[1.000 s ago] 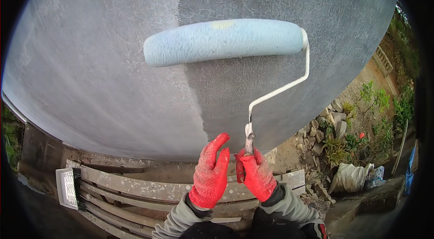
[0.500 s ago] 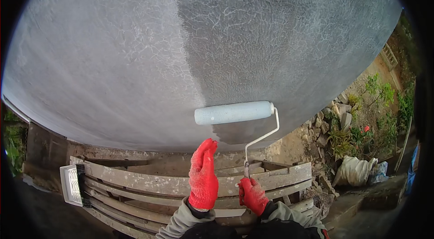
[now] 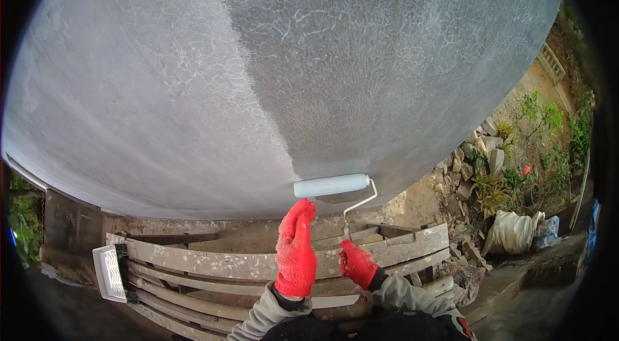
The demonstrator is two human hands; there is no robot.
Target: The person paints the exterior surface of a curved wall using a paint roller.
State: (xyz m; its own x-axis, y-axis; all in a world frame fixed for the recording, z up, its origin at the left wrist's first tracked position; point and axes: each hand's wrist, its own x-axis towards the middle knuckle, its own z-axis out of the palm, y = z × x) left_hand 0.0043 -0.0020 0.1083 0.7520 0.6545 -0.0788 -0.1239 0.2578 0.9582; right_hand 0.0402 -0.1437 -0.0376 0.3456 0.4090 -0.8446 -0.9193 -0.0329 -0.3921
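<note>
A paint roller with a pale blue sleeve (image 3: 332,185) lies across the lower part of the grey wall (image 3: 335,83), at the bottom of a darker, wet-looking band. My right hand (image 3: 358,265), in a red glove, is closed round its handle below the bent white wire frame (image 3: 362,203). Just below the sleeve's left end, my left hand (image 3: 296,257), also red-gloved, is raised with fingers stretched upward and held together. Nothing shows in it. Left of the dark band, the wall is lighter, with fine pale crack-like lines.
Wooden scaffold planks (image 3: 206,262) run across below my hands. A white ridged paint tray (image 3: 109,273) sits at their left end. Broken stones (image 3: 461,170), plants (image 3: 490,192) and a whitish sack (image 3: 512,231) lie on the ground to the right.
The roller has moved down the wall and slightly left, and appears smaller. My right hand has dropped a little at the wrist; my left hand keeps its raised pose. The view has shifted slightly.
</note>
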